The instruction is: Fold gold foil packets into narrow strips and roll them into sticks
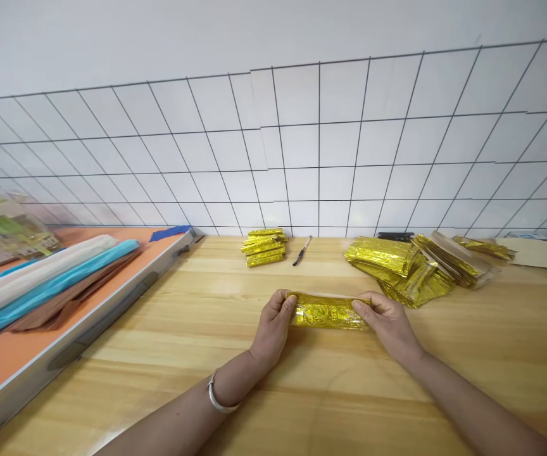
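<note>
A shiny gold foil sheet is stretched between my two hands above the wooden table. My left hand pinches its left end, thumb on top. At the right end, my right hand grips it the same way, with the thumb laid over the foil. Beyond them lies a small stack of narrow folded gold foil strips, and a pen rests beside it. A larger fanned pile of gold foil sheets spreads out to the right, just past my right hand.
On the left an orange-topped board with a raised edge carries rolled blue, white and brown paper. A clear plastic box stands behind the rolls. Cardboard lies at the far right. A tiled wall closes the back.
</note>
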`<state>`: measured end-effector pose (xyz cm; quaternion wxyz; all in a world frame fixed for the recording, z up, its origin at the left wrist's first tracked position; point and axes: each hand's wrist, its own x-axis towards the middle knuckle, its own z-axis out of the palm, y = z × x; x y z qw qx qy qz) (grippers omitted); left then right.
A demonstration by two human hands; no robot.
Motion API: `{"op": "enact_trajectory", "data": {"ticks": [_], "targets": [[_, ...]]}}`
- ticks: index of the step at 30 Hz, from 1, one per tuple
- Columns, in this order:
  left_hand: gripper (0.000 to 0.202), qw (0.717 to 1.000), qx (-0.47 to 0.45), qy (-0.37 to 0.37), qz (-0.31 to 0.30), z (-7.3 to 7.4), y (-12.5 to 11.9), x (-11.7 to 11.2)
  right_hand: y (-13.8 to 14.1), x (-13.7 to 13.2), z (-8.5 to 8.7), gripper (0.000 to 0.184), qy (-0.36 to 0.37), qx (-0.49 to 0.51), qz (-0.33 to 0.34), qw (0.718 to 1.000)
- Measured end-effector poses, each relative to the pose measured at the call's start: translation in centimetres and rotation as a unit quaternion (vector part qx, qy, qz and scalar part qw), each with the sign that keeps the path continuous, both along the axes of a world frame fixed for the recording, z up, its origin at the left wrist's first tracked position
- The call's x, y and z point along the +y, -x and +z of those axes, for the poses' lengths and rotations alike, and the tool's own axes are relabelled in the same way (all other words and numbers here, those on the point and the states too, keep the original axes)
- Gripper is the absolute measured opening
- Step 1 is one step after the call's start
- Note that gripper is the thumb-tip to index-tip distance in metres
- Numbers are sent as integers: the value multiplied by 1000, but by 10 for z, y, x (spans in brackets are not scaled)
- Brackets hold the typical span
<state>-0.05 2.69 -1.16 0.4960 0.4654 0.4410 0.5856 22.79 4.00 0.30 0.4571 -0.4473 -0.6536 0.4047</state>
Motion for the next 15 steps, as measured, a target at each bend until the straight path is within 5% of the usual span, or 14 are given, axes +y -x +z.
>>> {"op": "enact_trajectory", "data": {"ticks": [11,15], "targets": [[29,999,27,-12,-24,-1,0,2,-2,0,-1,32,-51,-88,-43,994],[35,971,236,-22,-14,-3,7,9,-8,8,-12,32,-126,-233,-74,962]]}}
